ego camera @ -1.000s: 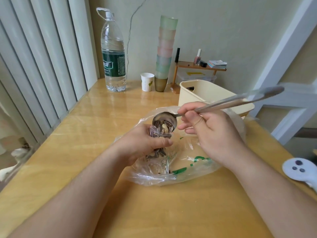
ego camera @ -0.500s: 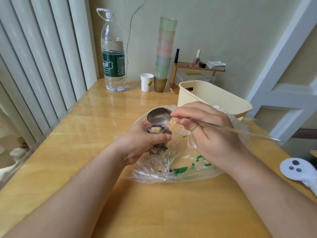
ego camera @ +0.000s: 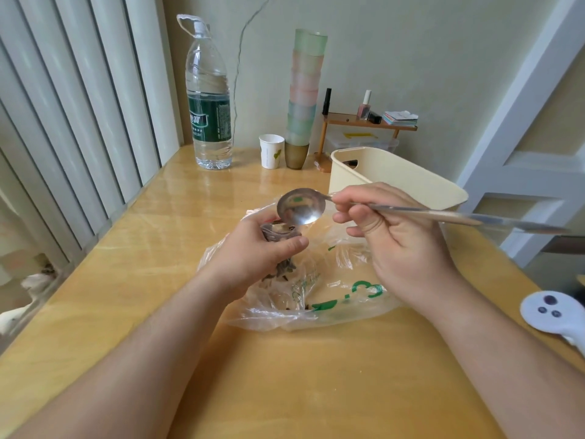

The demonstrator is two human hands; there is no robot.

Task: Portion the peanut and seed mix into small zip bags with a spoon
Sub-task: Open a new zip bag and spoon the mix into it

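Two hands: both busy over the surface (ego camera: 158,312), and we're mid-portion.
Left hand (ego camera: 253,258): our fingers are curled round a small zip bag (ego camera: 278,233), holding it upright with its mouth up; seeds show through its side below the fist.
Right hand (ego camera: 399,248): our fingers pinch the spoon (ego camera: 300,206) by its handle, close behind the bowl.
Spoon: bowl looks empty and shiny, tipped toward us, hanging just above the bag's mouth.
Mix: some sits in the zip bag; a few loose seeds lie in the big clear bag (ego camera: 332,299) spread flat beneath both hands.
Behind: bin (ego camera: 395,175) just past the right hand; bottle (ego camera: 209,99) and paper cup (ego camera: 271,151) well apart at the back.
Stage: we judge this scoop delivered, with another dip into the big bag to come.
Risk one: the zip bag's mouth is narrow and soft, so a squeeze from our left fingers could pinch it closed and send the next spoonful over the rim.
Risk two: the long handle sticks far out to the right, so a quick swing could knock the bin.
Risk three: the big bag is limp, so the spoon may snag its film.
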